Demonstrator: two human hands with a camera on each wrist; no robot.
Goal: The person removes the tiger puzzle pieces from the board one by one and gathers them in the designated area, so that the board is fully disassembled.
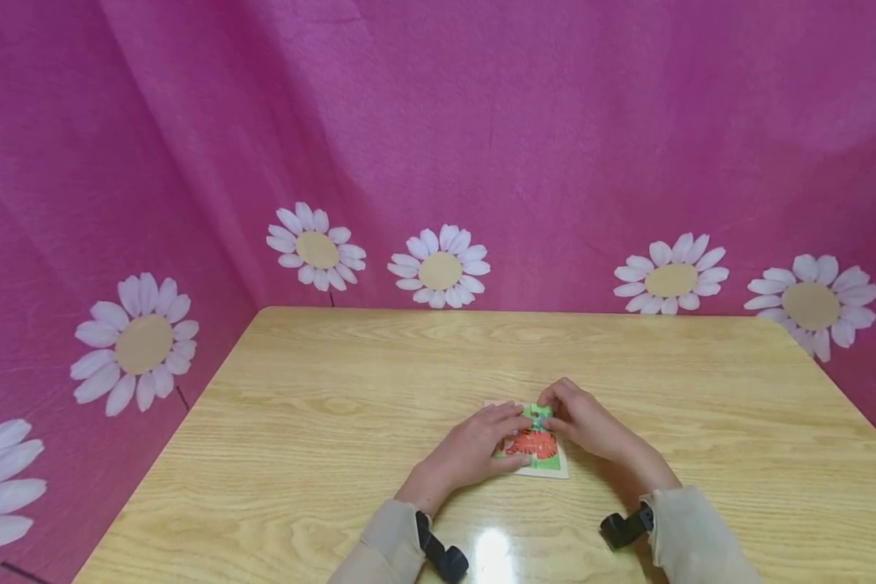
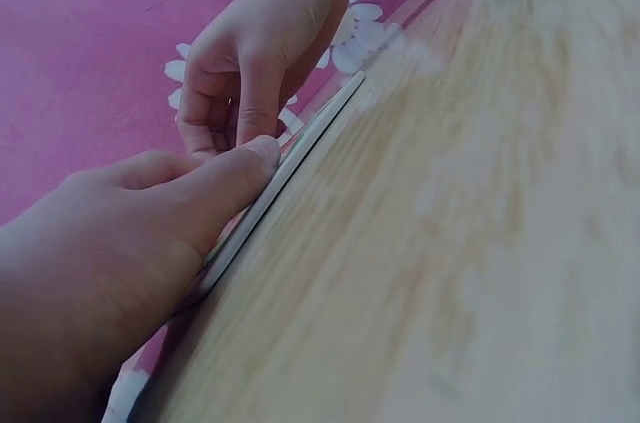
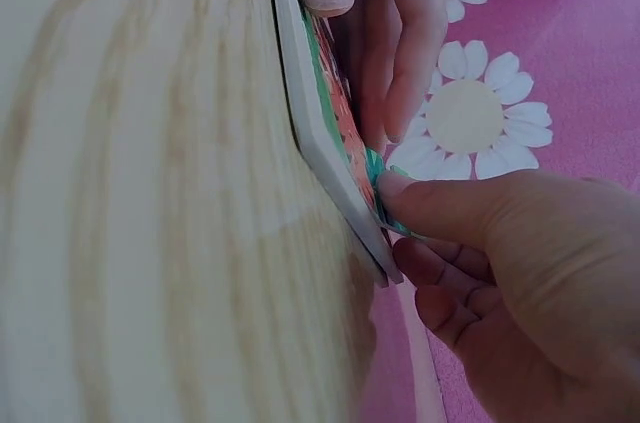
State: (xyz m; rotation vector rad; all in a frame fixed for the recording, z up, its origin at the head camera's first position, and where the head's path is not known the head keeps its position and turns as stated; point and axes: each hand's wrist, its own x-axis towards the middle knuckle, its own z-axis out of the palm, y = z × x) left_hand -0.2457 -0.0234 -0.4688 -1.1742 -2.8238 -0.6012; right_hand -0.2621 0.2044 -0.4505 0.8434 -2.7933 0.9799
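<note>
A small flat jigsaw board (image 1: pixel 563 474) with a pale rim lies on the table, bearing a green and red picture (image 1: pixel 536 444). My left hand (image 1: pixel 474 446) rests over its left side, fingers fairly straight across the picture and thumb near the front edge. At the upper right corner my right hand (image 1: pixel 587 422) pinches a green and teal puzzle piece (image 3: pixel 376 165) between thumb and fingers. That piece is tilted slightly up from the board in the right wrist view. Part of the picture is hidden under the left hand.
The board lies on a wood-grain table (image 1: pixel 336 389). Behind and left of it hangs a magenta cloth (image 1: pixel 482 122) printed with white daisies. Each wrist wears a black camera strap (image 1: pixel 438 547) over a beige sleeve (image 1: pixel 701 535).
</note>
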